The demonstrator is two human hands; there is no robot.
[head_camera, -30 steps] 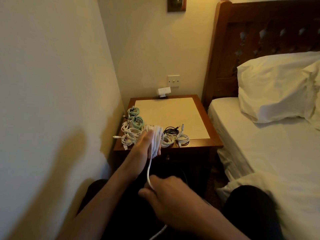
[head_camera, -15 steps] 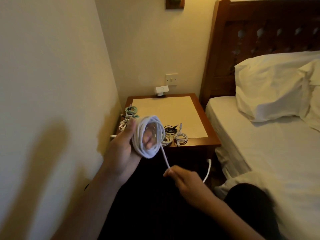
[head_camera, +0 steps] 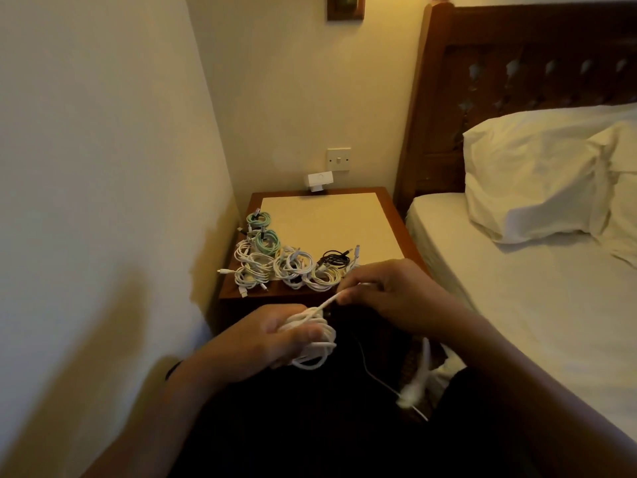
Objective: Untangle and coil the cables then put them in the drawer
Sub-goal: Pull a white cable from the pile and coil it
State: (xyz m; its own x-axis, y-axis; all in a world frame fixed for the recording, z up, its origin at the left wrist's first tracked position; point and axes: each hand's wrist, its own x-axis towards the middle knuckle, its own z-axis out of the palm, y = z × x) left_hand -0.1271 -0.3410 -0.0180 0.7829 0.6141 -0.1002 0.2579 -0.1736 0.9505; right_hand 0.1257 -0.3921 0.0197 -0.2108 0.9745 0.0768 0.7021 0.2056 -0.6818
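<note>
My left hand point(head_camera: 275, 336) grips a coil of white cable point(head_camera: 315, 353) below the front edge of the wooden nightstand point(head_camera: 396, 232). My right hand point(head_camera: 389, 291) pinches the free strand of that cable just right of the coil. The cable's loose end point(head_camera: 415, 384) hangs blurred beneath my right wrist. On the nightstand's front left lie several coiled cables: white ones point(head_camera: 255, 267), two mint-green ones point(head_camera: 267, 241) and a black one point(head_camera: 334, 259). No drawer is visible; the nightstand's front is dark and partly hidden by my hands.
A wall runs close along the left. A bed point(head_camera: 537, 305) with a pillow point(head_camera: 537, 174) lies right of the nightstand. A white adapter point(head_camera: 319, 181) sits below a wall switch point(head_camera: 339, 159) at the back. My dark-clothed legs fill the bottom.
My left hand has dropped with the coil, from in front of the nightstand top to below its edge. My right hand has risen to beside the coil, drawing the strand short.
</note>
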